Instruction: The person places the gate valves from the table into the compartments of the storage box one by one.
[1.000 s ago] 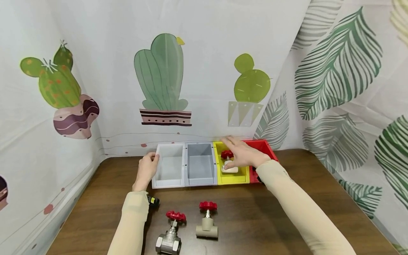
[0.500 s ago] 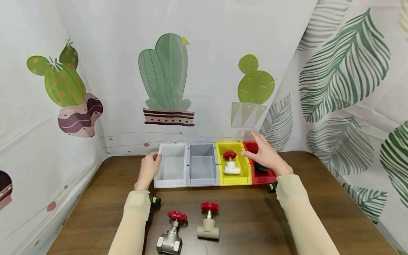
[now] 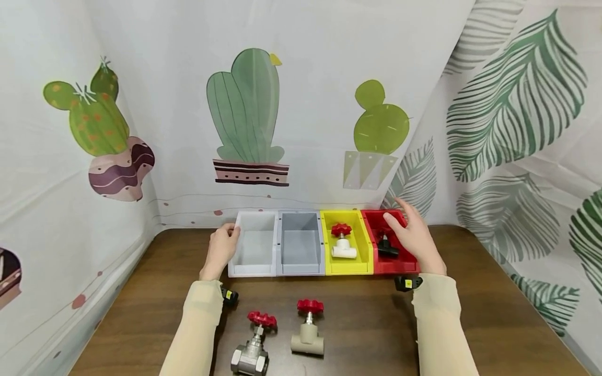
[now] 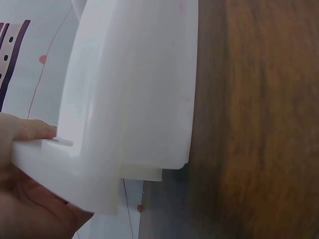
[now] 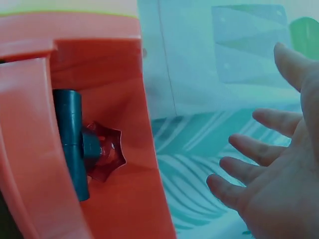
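My left hand [image 3: 222, 248] grips the left wall of the white bin [image 3: 251, 269]; in the left wrist view its thumb and fingers [image 4: 37, 129] close round the bin's rim from both sides. Over the right side of the red bin [image 3: 397, 268] hovers my right hand [image 3: 417, 237], fingers spread, holding nothing. A black valve [image 3: 388, 248] with a red handwheel lies inside that red bin, and the right wrist view shows the same black valve [image 5: 71, 144] apart from the fingers. In the yellow bin [image 3: 349, 268] rests a white valve [image 3: 344, 250] with a red handwheel.
A grey bin [image 3: 300, 269] stands between the white and yellow ones, all in one row. On the wooden table [image 3: 362, 329] in front lie a metal valve [image 3: 250, 357] and a beige valve [image 3: 308, 339], both with red handwheels. A printed curtain [image 3: 310, 104] hangs behind.
My right hand has moved right, from over the yellow bin to the red bin's right side, uncovering the white valve and then the black one. My left hand keeps its grip on the white bin.
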`<control>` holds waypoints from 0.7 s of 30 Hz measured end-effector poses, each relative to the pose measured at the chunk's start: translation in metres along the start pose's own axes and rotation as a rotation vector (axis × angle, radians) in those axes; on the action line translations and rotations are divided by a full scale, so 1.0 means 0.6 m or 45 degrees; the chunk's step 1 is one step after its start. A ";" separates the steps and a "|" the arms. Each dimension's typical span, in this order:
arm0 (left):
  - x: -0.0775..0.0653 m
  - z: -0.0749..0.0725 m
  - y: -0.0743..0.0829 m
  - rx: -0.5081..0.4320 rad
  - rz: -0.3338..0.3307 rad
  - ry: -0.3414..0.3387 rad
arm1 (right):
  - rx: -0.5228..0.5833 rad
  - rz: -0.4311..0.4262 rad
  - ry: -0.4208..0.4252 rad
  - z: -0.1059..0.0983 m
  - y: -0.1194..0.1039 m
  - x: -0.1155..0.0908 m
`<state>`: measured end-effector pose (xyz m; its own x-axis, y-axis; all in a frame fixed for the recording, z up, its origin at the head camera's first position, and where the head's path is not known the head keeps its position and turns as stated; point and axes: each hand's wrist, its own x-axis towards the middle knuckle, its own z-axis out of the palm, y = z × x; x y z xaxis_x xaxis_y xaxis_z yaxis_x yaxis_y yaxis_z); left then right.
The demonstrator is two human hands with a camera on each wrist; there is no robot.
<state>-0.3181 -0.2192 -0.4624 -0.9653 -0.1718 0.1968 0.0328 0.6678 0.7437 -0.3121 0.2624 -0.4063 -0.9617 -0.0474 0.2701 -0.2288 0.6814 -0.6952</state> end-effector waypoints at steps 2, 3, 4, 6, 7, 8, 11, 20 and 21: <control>0.000 0.002 -0.002 -0.003 0.000 -0.007 | 0.005 0.023 0.018 -0.002 0.007 -0.005; -0.001 0.003 -0.003 -0.005 0.002 -0.010 | 0.002 0.035 0.022 -0.003 0.011 -0.007; -0.002 0.004 -0.003 -0.010 0.002 -0.009 | 0.000 0.044 0.023 -0.003 0.016 -0.009; -0.005 0.007 -0.003 -0.018 0.006 -0.019 | -0.022 0.045 0.035 -0.005 0.026 -0.012; -0.006 0.007 -0.003 -0.023 0.008 -0.020 | -0.031 0.045 0.041 -0.006 0.031 -0.013; -0.008 0.008 -0.003 -0.026 0.006 -0.019 | -0.038 0.044 0.045 -0.007 0.035 -0.014; -0.012 0.007 -0.002 -0.017 -0.003 -0.006 | -0.051 0.037 0.065 -0.010 0.050 -0.018; -0.010 0.000 0.000 0.003 0.062 0.024 | 0.028 0.160 0.067 -0.010 0.080 -0.023; -0.010 0.000 0.000 0.004 0.069 0.030 | 0.036 0.182 0.065 -0.008 0.083 -0.022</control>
<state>-0.3125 -0.2183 -0.4639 -0.9556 -0.1528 0.2518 0.0837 0.6788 0.7295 -0.3100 0.3005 -0.4412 -0.9760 0.0866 0.2000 -0.0947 0.6579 -0.7472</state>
